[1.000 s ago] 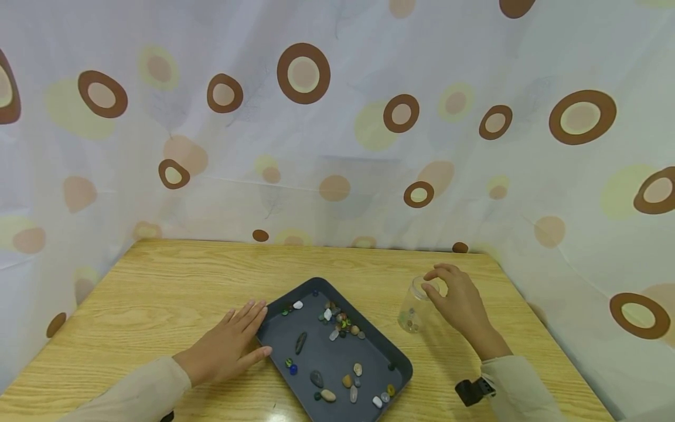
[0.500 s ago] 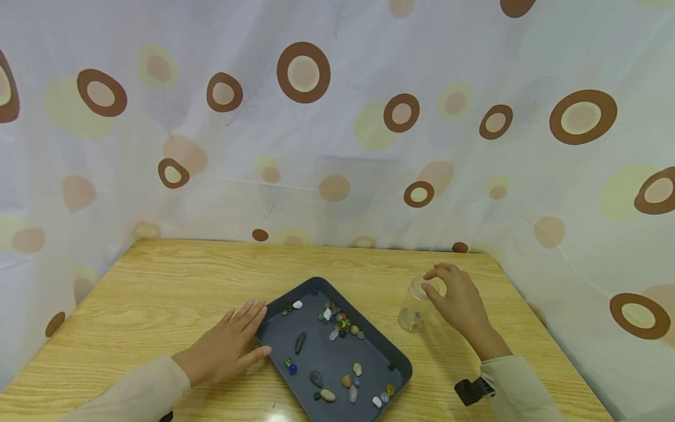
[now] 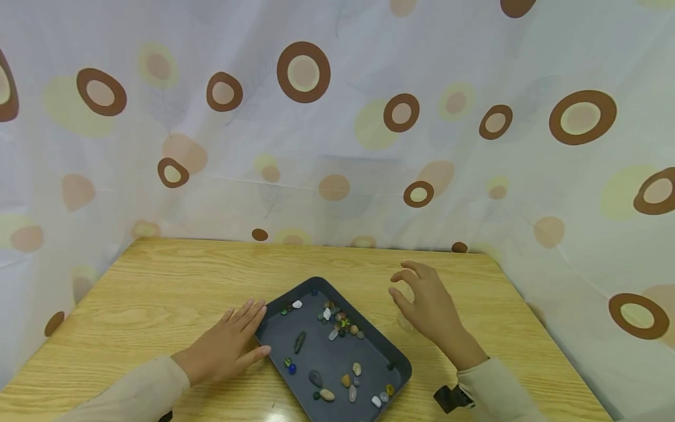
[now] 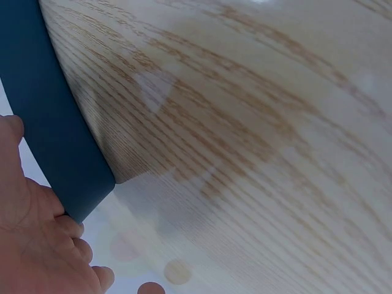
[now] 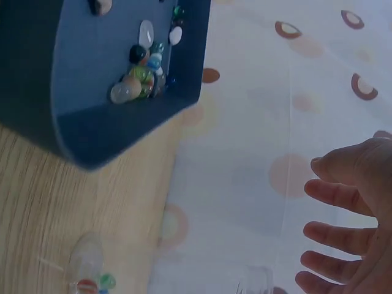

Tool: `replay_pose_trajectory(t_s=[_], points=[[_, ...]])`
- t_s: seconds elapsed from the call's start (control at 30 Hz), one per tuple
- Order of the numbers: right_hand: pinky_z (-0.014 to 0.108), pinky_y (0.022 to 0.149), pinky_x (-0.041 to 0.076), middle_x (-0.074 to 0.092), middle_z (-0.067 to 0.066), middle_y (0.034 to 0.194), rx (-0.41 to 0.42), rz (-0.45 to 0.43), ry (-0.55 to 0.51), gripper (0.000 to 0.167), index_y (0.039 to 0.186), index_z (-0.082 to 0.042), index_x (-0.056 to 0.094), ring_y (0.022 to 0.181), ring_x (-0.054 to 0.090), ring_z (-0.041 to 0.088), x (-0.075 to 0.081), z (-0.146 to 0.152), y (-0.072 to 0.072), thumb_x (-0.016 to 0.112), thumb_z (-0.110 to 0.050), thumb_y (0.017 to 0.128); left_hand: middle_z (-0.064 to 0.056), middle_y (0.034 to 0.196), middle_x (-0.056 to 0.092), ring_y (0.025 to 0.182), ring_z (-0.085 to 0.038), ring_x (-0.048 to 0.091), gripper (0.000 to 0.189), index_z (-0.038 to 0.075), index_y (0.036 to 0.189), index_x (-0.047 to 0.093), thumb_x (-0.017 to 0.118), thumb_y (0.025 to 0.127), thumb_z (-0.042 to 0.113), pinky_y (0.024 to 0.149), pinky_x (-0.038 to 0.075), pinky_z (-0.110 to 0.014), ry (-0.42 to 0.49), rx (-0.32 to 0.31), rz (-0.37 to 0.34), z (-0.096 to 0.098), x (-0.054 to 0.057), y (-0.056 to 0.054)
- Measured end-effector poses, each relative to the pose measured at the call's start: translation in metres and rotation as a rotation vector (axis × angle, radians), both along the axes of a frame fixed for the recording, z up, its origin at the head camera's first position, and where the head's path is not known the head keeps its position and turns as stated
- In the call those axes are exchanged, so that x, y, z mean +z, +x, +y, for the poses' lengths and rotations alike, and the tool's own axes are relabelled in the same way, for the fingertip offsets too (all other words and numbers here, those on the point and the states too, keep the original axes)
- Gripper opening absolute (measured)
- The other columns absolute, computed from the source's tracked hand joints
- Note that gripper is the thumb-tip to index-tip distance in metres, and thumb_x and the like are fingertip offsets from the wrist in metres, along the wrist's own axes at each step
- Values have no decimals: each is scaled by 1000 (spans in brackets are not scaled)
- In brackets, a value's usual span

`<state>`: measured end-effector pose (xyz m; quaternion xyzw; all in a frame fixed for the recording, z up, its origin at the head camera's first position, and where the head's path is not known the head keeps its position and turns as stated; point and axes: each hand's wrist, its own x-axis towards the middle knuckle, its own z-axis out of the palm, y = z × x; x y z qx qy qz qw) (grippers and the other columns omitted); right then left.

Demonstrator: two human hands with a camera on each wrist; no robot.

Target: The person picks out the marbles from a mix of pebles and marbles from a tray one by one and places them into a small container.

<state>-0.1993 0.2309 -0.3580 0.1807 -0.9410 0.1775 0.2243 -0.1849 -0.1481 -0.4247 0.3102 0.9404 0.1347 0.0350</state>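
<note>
While I watch remotely, left hand [image 3: 224,349] ungripped, straight fingers touching a dark tray [image 3: 332,357] of small stones [image 3: 357,369], right hand [image 3: 429,302] released, fingers parted near a clear jar [image 3: 404,322].

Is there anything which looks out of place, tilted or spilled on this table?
Only the dark tray looks slightly askew: it lies diagonally to the back edge of the table. Stones are scattered inside it, but I see none spilled around it.
</note>
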Motion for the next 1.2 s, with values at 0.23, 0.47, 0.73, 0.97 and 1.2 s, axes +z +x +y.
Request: replay_pose_trajectory(t_s=[0.23,0.47,0.73,0.97,1.2], points=[[53,94,47,56,16,130,146,3,2,19,101,-13,69,123,49,37,5,-39,5,75,-20,84,-18,158,18,145,-37,14,80,-3,150,25,36,98,58,113,17,-61,5,4,-5,-1,0,1],[45,96,47,48,9,140,390,-142,79,21,107,-21,68,132,41,30,1,-75,7,73,-27,87,-17,158,18,145,-37,13,79,-2,150,24,36,99,57,113,17,-61,13,0,-3,-2,1,1],[46,106,40,42,4,146,561,-389,143,27,113,-23,68,137,35,25,-17,-106,11,71,-32,87,-16,158,17,146,-36,12,81,-2,150,23,35,98,59,114,17,-60,2,-1,-1,-1,-3,-1],[45,103,44,44,7,144,578,-453,224,29,114,-25,67,133,40,26,-39,-118,17,70,-35,88,-17,158,17,146,-36,13,82,-2,150,24,34,98,60,113,17,-60,1,-6,5,0,-4,-2],[46,96,49,44,8,143,524,-428,305,32,117,-26,65,131,41,27,-61,-125,23,71,-36,87,-16,158,18,146,-36,13,81,-2,150,25,36,98,59,113,17,-60,-2,-4,9,-1,-5,-1]])
